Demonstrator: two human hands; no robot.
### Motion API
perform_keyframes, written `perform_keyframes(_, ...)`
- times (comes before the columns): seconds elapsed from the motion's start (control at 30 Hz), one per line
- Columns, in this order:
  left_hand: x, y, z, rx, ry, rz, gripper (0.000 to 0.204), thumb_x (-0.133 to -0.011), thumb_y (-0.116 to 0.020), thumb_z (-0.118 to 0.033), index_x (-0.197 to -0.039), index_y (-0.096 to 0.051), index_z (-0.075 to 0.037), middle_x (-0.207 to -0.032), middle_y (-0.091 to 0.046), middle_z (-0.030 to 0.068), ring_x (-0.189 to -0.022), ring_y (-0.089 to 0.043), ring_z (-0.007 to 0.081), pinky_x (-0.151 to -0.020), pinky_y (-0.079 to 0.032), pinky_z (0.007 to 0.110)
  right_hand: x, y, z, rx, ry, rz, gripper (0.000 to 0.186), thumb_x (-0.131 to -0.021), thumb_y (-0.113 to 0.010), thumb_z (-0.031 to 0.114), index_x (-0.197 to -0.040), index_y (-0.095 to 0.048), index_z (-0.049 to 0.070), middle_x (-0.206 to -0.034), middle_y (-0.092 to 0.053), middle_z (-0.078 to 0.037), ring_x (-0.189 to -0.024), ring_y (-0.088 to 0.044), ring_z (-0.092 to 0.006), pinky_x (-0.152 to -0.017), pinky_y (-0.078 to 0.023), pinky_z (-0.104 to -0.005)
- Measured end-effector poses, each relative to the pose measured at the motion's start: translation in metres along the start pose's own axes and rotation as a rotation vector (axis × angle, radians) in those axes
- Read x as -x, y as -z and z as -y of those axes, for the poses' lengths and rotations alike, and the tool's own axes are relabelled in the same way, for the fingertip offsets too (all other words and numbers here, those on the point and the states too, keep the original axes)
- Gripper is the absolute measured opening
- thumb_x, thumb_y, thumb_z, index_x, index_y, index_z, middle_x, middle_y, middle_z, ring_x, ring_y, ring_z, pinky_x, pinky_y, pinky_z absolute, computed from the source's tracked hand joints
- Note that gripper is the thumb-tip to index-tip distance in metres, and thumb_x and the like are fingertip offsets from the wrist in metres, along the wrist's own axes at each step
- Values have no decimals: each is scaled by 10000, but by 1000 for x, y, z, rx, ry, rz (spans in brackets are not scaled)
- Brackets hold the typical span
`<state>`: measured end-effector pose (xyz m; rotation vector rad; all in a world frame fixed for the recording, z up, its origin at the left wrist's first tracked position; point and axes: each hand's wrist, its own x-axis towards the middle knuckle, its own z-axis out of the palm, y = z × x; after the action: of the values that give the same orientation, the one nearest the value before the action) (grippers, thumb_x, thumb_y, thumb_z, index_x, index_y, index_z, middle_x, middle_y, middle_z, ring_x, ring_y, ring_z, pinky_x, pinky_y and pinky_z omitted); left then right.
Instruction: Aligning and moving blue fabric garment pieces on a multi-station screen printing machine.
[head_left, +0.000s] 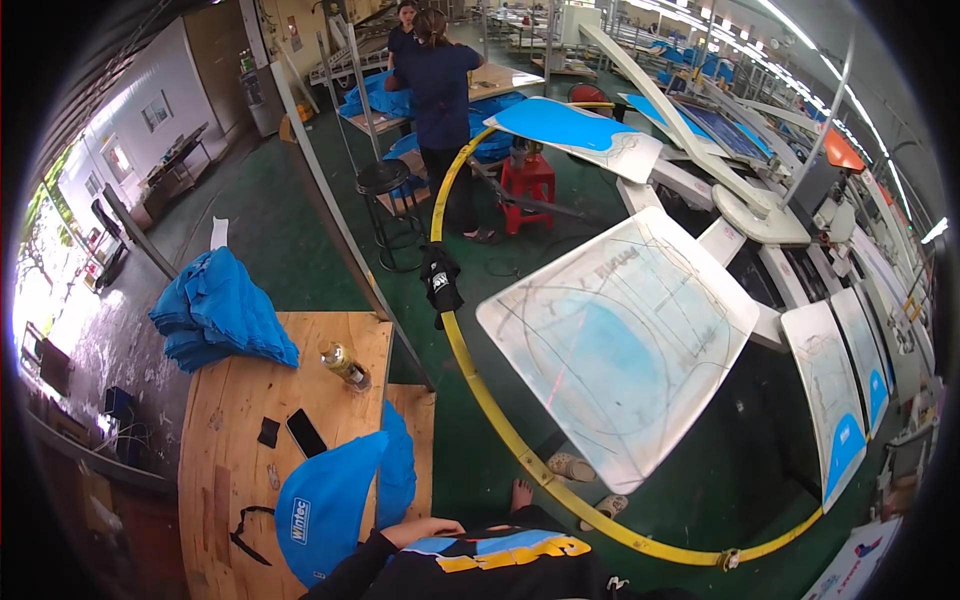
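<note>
My left hand (425, 529) lies with its back up against the front of my dark shirt. Its fingers look stretched flat and nothing shows in it; their tips are partly hidden. Beside that arm, a printed blue fabric panel (335, 490) lies over the edge of a wooden table (225, 430). A second blue panel (397, 465) hangs lower, next to it. My right hand is out of the picture. In front of me stands a white, stained printing platen (620, 340) with a pale blue patch and no fabric panel on it.
A yellow hoop rail (480, 390) curves around me, with a black cloth (440, 278) on it. The table holds a phone (306, 433), a bottle (345, 366) and a blue fabric stack (225, 310). Other platens (820, 370) carry blue panels. Two people stand beyond a black stool (384, 180).
</note>
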<state>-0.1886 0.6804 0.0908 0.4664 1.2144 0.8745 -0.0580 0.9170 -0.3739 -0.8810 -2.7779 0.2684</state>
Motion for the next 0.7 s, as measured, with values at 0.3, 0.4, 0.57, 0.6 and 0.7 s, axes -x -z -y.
perform_keyframes(0.3,-45,4,50,-188,-124,51,339,-954,-416,-202,-1246,-517,-63,-1167,-572,86,-1091,-534,205,-942,-389,300,-65,51,-22,-98,48,136,172,-890,-485,146,-906,-617,37,-904,-606,-201,-886,-606,-342,-746,-485,-436)
perform_keyframes(0.4,-43,17,44,-334,-11,7,332,-948,-432,-208,-1232,-527,-66,-1140,-584,86,-1077,-544,204,-935,-400,308,-55,68,-14,-130,59,206,172,-888,-488,148,-908,-616,36,-912,-607,-203,-889,-606,-344,-748,-484,-438)
perform_keyframes(0.57,-11,52,26,-752,-41,-160,328,-960,-458,-339,-1138,-586,-96,-1077,-612,130,-1013,-590,285,-847,-460,371,-28,77,10,-166,50,302,173,-884,-493,152,-910,-616,33,-925,-608,-207,-895,-606,-347,-752,-484,-440)
perform_keyframes(0.6,-1,56,14,-752,-43,-158,328,-960,-458,-339,-1138,-586,-96,-1077,-612,130,-1013,-590,285,-847,-460,371,-23,76,12,-170,45,315,173,-884,-494,153,-911,-616,33,-927,-608,-208,-896,-606,-348,-753,-484,-440)
perform_keyframes(0.7,24,74,2,-924,-62,-333,341,-948,-477,-384,-1128,-608,-125,-1016,-617,132,-967,-595,321,-825,-473,416,-24,69,20,-178,42,339,174,-882,-497,155,-912,-616,32,-935,-608,-210,-899,-606,-350,-755,-484,-441)
